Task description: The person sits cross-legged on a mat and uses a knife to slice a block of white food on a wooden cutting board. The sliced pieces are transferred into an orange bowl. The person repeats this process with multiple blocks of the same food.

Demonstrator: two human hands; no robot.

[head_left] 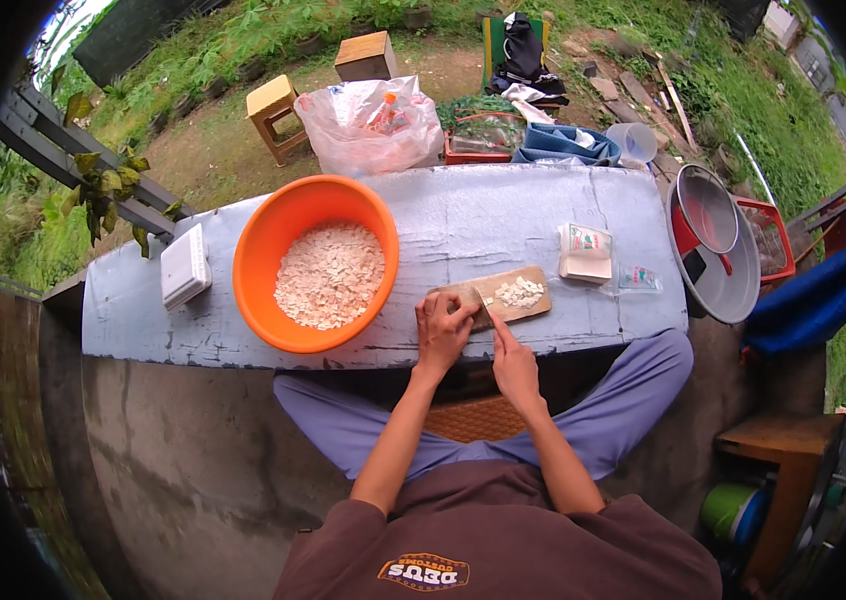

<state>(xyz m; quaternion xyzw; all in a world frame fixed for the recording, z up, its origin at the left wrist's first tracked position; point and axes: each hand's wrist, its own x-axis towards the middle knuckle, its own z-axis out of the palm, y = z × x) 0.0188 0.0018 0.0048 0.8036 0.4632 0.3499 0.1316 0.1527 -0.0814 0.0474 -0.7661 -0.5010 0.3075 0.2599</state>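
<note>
This is an open-air yard (pixel 205 150), with grass (pixel 788 120) upper right, leafy plants (pixel 258 30) along the top and concrete floor (pixel 203 440) lower left.

Knife (pixel 487 306) in right hand (pixel 516 370), left hand (pixel 442 328) at left end of wooden board (pixel 533 308), pale slices (pixel 520 292) at right.

We are holding our left forearm (pixel 398 428) and right forearm (pixel 555 448) forward, slanting inward | we are holding our left grip (pixel 443 329) curled, back facing up | we are clenching our right grip (pixel 515 368) nearby, index finger (pixel 506 338) pointing ahead
</note>
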